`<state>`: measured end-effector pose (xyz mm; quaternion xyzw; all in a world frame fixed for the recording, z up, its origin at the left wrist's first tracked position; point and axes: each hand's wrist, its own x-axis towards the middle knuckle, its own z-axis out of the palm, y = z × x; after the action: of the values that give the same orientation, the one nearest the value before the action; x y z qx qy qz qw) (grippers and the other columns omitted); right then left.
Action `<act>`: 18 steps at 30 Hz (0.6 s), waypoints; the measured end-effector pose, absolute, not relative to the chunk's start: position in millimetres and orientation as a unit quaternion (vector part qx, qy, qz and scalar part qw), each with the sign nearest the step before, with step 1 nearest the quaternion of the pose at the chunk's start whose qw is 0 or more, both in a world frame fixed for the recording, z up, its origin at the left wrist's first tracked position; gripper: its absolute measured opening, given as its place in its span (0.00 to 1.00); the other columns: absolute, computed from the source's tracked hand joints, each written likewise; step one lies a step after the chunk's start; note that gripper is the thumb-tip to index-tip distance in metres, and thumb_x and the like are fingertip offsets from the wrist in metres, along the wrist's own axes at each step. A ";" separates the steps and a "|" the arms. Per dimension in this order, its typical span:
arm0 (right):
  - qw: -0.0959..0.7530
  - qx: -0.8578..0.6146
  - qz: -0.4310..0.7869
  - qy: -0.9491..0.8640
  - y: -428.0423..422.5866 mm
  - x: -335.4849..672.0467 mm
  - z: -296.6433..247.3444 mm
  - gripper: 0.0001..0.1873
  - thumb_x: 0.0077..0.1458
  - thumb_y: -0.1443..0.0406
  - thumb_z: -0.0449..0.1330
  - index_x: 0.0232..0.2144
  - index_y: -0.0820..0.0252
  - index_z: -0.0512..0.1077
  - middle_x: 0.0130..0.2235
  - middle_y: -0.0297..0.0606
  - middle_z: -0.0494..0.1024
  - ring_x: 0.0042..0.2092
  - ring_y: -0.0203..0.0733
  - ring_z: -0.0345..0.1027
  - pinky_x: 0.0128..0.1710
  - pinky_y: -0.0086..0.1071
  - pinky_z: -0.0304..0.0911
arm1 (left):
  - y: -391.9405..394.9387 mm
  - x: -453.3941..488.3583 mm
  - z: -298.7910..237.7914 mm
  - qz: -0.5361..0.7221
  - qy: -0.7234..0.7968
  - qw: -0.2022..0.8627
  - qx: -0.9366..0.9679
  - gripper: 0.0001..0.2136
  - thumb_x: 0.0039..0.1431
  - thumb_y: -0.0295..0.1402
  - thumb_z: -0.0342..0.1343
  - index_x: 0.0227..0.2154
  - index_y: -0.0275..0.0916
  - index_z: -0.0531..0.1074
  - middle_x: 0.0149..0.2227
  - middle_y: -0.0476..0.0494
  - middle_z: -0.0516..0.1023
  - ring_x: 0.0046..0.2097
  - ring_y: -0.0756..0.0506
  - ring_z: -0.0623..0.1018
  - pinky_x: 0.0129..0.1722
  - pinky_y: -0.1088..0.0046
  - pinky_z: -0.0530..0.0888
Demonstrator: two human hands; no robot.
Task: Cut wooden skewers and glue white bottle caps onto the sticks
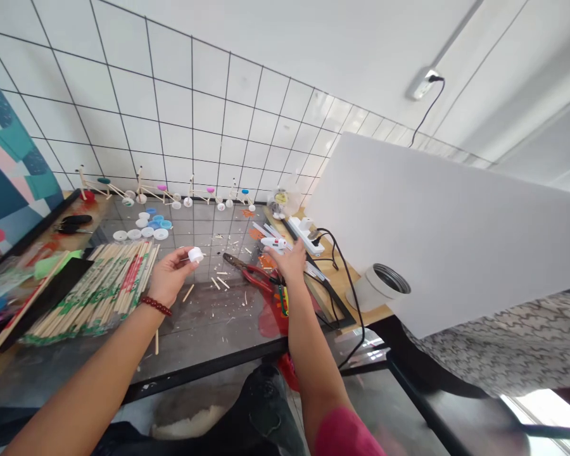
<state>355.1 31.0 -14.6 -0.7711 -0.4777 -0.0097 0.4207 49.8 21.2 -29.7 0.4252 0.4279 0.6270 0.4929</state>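
My left hand (171,273) pinches a small white bottle cap (196,254) above the glass tabletop. On the right, my right hand (291,259) has its thumb and fingers apart around a white hot glue gun (274,242); whether it touches the gun is unclear. Clear glue sticks (316,272) lie beside and under that hand. Red-handled pliers (254,272) rest on the table to its left. Between my hands lie cut wooden stick pieces (223,283) and crumbs. More white and blue caps (160,234) sit behind my left hand.
Small stick-and-cap models (199,193) line the back edge by a black wire grid (209,95). Bundled wooden chopsticks (95,291) lie at left. A power strip (306,235) with black cables (346,278) and a white cylinder (377,288) stand at right.
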 end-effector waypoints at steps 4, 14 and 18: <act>0.509 -0.607 -0.126 -0.597 9.7 320.9 -3.1 0.47 0.52 0.43 0.61 0.64 0.64 0.56 0.61 0.58 0.66 0.63 0.62 0.58 0.61 0.55 0.53 | 13.4 54.5 -21.9 0.632 0.406 0.497 0.435 0.25 0.31 0.35 0.75 0.38 0.37 0.80 0.39 0.41 0.83 0.40 0.44 0.80 0.46 0.65 0.76; 0.434 -0.339 0.015 -0.835 -12.1 258.4 -6.8 0.20 0.59 0.60 0.59 0.53 0.56 0.69 0.45 0.42 0.79 0.47 0.46 0.71 0.49 0.42 0.60 | -6.5 70.5 -17.2 0.549 0.358 0.530 0.538 0.21 0.39 0.35 0.74 0.40 0.40 0.82 0.42 0.39 0.84 0.43 0.41 0.82 0.48 0.62 0.78; 0.457 -0.321 -0.013 -0.830 -9.3 260.8 -7.6 0.15 0.58 0.63 0.59 0.48 0.56 0.71 0.40 0.41 0.79 0.43 0.45 0.71 0.46 0.40 0.60 | -11.8 73.4 -10.3 0.552 0.362 0.570 0.490 0.25 0.36 0.31 0.75 0.43 0.40 0.81 0.43 0.40 0.84 0.43 0.42 0.82 0.44 0.67 0.79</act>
<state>260.8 -9.3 -7.6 -0.3211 -0.8296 -0.0134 0.4566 73.4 -11.8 -10.3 0.4897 0.3618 0.5516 0.5701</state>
